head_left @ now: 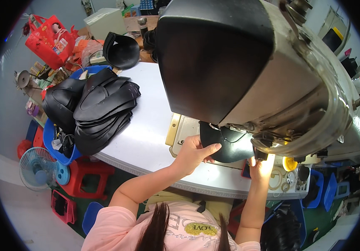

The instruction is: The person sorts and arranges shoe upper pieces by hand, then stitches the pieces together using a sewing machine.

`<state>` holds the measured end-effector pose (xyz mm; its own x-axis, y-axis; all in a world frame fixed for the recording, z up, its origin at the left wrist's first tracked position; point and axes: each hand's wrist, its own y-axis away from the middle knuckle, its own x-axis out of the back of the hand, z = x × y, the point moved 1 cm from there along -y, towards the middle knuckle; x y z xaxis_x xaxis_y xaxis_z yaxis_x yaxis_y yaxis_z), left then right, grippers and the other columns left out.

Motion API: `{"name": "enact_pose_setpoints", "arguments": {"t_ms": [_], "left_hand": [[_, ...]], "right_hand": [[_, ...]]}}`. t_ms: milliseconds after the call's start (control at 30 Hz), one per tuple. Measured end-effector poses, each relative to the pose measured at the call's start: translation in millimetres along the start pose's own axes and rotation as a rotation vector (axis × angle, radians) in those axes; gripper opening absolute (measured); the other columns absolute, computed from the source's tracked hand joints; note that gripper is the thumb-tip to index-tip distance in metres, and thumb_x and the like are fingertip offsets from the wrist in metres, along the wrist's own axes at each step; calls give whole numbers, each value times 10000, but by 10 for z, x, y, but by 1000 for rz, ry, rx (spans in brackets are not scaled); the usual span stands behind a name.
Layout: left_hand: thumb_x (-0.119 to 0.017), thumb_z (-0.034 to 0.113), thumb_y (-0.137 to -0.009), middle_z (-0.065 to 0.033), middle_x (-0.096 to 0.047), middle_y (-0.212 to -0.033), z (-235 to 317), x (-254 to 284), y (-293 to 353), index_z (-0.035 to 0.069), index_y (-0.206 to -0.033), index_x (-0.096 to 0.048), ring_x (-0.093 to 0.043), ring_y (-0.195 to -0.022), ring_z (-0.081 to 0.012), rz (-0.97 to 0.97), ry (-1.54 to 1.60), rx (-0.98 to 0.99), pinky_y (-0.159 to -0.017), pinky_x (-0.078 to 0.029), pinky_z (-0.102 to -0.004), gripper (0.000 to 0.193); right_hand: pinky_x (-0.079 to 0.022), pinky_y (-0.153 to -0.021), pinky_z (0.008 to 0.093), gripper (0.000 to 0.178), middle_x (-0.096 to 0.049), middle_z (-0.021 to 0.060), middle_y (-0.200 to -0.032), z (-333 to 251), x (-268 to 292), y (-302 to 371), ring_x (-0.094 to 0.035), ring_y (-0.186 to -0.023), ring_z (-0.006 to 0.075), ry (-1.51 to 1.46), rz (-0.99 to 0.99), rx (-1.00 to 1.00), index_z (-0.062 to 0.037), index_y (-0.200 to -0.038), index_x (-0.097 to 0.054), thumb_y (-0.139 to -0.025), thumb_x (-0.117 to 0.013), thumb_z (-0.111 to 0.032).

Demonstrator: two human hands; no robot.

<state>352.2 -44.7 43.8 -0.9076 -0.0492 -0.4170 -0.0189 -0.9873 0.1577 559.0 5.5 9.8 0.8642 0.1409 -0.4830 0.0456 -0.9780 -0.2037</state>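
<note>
**Just right of the left hand, beneath the sewing machine's overhang**

Pinched at its left margin by the left hand [197, 150], with thumb on top and fingers underneath: a black sheet piece [229, 151], rounded along its near side. Spread chiefly left to right in its visible part, roughly along the near edge of the surface, with its far side lost under the sewing machine [215, 58] (hence no sure reading of the full long axis). To the right of the left hand, to the left of the right hand [262, 166], and nearer the left by plain contact. As for the right hand, raised at the piece's near right corner, partly behind a black machine part [261, 155] and bleached by strong light; impossible to tell whether gripping or merely touching.

Underneath, a white table [148, 108], rule-marked along its near edge. Toward its left end, a thick pile of black pieces [100, 113], overlapping a blue bin [66, 157]. By the far edge, a curled black sheet [123, 52]. Near the right corner, small round parts [288, 180]. Below the left end, a red stool [83, 166] beside a blue fan [39, 175]; farther back, a red bag [48, 46] and a pale box [104, 21].
</note>
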Motion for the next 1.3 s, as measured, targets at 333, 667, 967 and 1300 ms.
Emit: {"name": "enact_pose_setpoints", "arguments": {"t_ms": [333, 667, 967, 1300], "left_hand": [[-633, 180, -794, -5, -537, -647, 17, 19, -64, 31, -750, -531, -516, -531, -67, -5, -21, -96, -478, -425, -197, 187], [-628, 192, -796, -14, -557, -662, -51, 120, -93, 32, -757, -565, -544, -538, -86, -60, -59, -49, -491, -427, -204, 177], [-629, 194, -792, -7, -583, -696, -27, 66, -118, 27, -794, -594, -532, -587, -65, 3, -86, -145, -519, -431, -201, 171], [-614, 173, -806, 3, -583, -699, -116, -68, -43, 26, -765, -593, -513, -603, -46, 48, 65, -178, -522, -414, -192, 155]], "right_hand": [[-264, -348, 193, 169, -493, 2, -630, -5, -79, 94, -361, -380, 70, -6, -2, -25, -52, -901, -482, -789, -593, -112], [-263, -324, 210, 189, -410, 5, -495, 35, -287, 364, -325, -322, 84, 91, 192, -122, -78, -686, -416, -797, -557, -19], [-295, -326, 175, 140, -602, 133, -708, 150, -571, 689, -435, -392, 74, 156, 144, -96, 16, -949, -476, -834, -511, -56], [-302, -332, 180, 189, -607, 155, -703, 290, -689, 855, -398, -372, 79, 134, 35, -212, 6, -1000, -458, -879, -478, -138]]}}
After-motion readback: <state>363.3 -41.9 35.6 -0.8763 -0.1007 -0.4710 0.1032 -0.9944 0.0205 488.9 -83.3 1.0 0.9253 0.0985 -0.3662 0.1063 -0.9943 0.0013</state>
